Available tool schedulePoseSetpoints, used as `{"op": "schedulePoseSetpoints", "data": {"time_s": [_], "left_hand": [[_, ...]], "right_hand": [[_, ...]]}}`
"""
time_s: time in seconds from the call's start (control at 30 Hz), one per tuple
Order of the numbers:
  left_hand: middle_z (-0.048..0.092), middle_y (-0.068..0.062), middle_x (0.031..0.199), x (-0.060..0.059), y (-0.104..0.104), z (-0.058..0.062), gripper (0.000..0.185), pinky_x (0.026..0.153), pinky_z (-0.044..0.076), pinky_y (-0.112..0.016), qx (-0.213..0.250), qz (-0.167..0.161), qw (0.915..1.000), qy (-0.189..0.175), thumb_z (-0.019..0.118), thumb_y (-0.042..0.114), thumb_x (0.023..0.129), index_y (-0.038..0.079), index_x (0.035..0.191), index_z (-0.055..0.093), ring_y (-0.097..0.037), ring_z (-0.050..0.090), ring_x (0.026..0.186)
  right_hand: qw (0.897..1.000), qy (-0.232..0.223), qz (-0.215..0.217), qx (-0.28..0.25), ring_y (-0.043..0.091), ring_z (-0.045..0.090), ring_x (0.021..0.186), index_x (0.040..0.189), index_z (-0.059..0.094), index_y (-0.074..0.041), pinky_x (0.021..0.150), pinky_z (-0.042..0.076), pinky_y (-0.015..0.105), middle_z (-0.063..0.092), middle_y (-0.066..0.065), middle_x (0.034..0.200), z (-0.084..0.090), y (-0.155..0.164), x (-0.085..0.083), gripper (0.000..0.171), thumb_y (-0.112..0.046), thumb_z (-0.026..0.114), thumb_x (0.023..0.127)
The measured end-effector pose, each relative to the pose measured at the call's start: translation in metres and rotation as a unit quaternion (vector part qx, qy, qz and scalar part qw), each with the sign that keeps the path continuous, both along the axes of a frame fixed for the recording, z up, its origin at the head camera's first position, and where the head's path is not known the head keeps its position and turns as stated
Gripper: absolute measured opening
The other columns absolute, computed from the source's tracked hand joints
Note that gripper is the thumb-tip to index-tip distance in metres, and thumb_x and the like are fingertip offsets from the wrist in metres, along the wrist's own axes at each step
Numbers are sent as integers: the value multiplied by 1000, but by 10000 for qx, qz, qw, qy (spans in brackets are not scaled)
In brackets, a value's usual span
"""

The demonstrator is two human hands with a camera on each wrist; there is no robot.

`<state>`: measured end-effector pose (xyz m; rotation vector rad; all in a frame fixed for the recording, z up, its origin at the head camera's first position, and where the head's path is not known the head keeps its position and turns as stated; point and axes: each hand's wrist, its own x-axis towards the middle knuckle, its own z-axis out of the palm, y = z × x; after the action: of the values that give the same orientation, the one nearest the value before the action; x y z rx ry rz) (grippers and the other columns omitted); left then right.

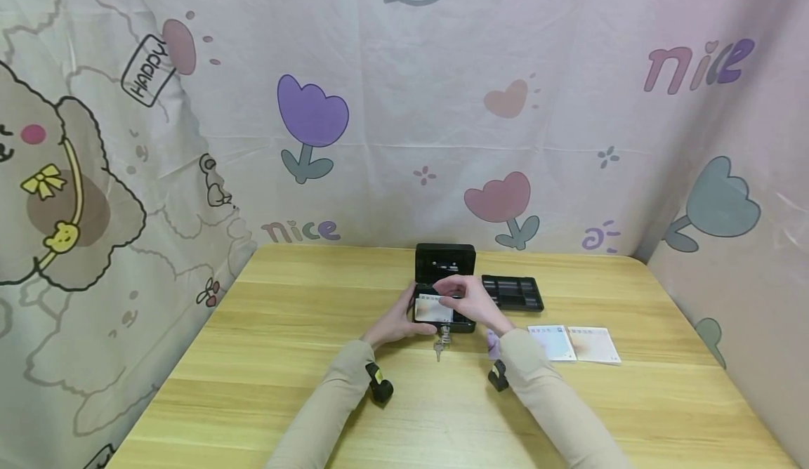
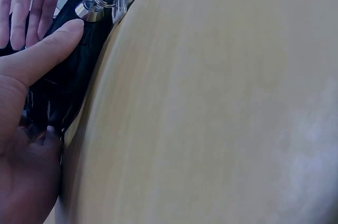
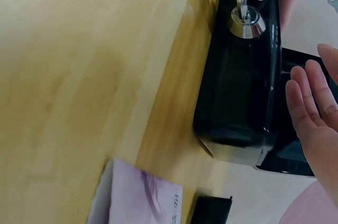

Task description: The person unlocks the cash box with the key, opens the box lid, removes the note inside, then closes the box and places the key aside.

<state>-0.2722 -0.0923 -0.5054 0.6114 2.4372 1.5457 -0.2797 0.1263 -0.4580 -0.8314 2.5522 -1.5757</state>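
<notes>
Black cash box (image 1: 445,293) sits mid-table, lid up, key in the front lock (image 3: 246,22) with a ring of keys (image 1: 440,345) hanging on the wooden table (image 1: 284,357); your left hand (image 1: 399,320) holds its left front corner, thumb (image 2: 50,47) flat on the front wall. Your right hand (image 1: 470,300) lies over the open box on a white card (image 1: 432,309), fingers (image 3: 311,94) straight and close together, though whether they pinch the card you cannot tell. Outward: black coin tray (image 1: 512,293) just right of the box, two paper cards (image 1: 574,343) near your right sleeve, patterned cloth backdrop (image 1: 404,104) behind.
</notes>
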Motion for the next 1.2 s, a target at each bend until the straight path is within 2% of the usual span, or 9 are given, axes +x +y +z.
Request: {"op": "schedulePoseSetpoints", "data": {"time_s": [0.07,0.2,0.5,0.8,1.2], "left_hand": [[6,-17,171,-2,-1,-3,120,128,14,-57,-96,37,9999,-47,87,28,78,11,163,4,-35,11,157],[2,-18,170,-1,-1,-3,120,129,12,-55,-152,60,9998,-126,86,26,80,8,163,2,-35,8,158],[1,-19,170,0,-1,-3,122,128,12,-57,-191,86,9996,-194,87,31,78,7,163,2,-37,8,157],[4,-18,171,-3,-1,-5,120,128,13,-57,-12,11,10000,-26,87,27,78,11,163,5,-36,10,157],[1,-19,170,-2,-1,-5,121,128,11,-58,-35,62,9997,-221,87,28,78,8,163,2,-38,7,157]], "right_hand": [[10000,-55,59,19,39,68,109,121,66,8,94,58,39,70,28,119,-1,-3,-1,31,-1,67,92],[9998,-166,116,6,42,67,110,121,66,9,95,58,44,70,28,119,-3,-6,-5,31,0,67,91],[9992,-253,-66,295,33,70,105,118,68,6,91,60,36,71,25,116,-13,-9,-8,28,-1,68,91],[9991,-249,-125,322,31,70,103,117,69,5,88,59,34,73,22,113,-20,-9,-11,28,1,69,89],[9990,-76,-30,434,33,68,106,119,69,4,93,57,46,72,21,118,-23,-9,-11,29,0,67,90]]}}
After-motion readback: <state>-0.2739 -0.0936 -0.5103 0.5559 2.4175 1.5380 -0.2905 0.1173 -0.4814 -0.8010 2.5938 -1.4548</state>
